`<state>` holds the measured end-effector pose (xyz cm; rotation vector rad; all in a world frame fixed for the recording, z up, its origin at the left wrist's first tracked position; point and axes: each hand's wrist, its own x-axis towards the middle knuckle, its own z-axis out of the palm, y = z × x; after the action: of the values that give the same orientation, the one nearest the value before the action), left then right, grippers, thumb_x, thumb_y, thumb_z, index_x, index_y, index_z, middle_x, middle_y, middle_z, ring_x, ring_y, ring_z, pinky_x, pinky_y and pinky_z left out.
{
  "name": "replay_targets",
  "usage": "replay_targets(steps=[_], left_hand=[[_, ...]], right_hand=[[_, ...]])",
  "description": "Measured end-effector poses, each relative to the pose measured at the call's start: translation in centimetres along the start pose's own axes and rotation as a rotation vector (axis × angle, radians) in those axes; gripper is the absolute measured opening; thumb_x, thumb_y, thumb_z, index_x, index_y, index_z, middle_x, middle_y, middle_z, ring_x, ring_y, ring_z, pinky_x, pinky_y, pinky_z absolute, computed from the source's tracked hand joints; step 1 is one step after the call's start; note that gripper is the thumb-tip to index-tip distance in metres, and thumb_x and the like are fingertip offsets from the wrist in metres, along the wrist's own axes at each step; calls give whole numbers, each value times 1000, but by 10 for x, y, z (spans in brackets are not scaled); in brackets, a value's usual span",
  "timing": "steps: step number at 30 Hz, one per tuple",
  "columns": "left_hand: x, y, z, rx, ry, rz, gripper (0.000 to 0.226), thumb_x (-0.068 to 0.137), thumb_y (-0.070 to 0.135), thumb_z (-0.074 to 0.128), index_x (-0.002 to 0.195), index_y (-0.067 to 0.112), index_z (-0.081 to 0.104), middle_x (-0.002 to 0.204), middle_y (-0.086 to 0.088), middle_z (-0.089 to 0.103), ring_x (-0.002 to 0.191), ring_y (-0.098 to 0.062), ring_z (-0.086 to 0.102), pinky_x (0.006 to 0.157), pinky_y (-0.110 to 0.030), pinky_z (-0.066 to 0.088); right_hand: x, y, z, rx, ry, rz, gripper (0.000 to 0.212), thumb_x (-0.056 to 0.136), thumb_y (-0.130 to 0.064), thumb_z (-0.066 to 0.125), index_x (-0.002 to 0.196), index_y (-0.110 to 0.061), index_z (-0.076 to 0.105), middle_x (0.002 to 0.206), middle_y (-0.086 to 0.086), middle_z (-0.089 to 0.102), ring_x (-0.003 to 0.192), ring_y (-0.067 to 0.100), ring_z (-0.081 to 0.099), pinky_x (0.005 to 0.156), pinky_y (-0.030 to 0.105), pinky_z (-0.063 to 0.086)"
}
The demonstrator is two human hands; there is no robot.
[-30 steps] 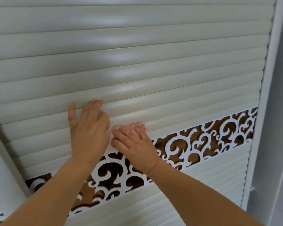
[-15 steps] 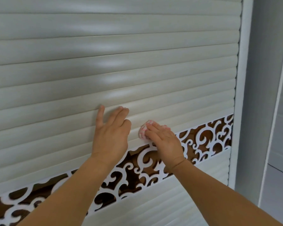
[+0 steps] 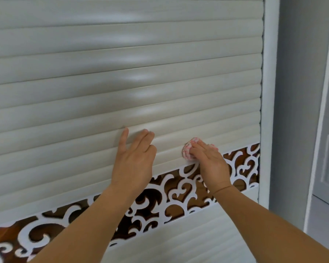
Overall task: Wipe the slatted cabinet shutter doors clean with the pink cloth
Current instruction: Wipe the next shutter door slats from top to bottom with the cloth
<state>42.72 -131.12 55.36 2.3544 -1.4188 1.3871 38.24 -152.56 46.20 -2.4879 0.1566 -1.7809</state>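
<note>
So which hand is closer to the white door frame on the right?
Right. The right hand, pressing the cloth, is nearer the frame; the left hand lies flat on slats farther left.

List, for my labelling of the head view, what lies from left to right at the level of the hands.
Left hand flat on the cream slatted shutter → crumpled pink cloth → right hand pressing it → white door frame.

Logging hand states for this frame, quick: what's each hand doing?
Left hand: open, straight fingers resting flat on the shutter slats.
Right hand: open, flat fingers pressing the pink cloth against the slats.
</note>
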Motion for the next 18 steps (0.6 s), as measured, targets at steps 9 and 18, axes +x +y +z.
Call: replay_targets(steps=[9,18], left_hand=[[17,33,19,30,-39,-45,22,59,-5,45,65,12,57,121,-15,61,124,-30,49,107,-58,16],[18,29,26,70,-61,-27,19,61,-7,54,69,8,61,124,-17,59,124,-30,49,105,-58,13]], right_hand=[[18,75,-41,165,-32,627,31,96,-11,36,108,-29,58,110,-1,62,91,14,55,79,27,42],[48,65,-30,418,303,1073,24,94,-9,38,103,-25,54,85,7,54,75,22,48,71,17,34]])
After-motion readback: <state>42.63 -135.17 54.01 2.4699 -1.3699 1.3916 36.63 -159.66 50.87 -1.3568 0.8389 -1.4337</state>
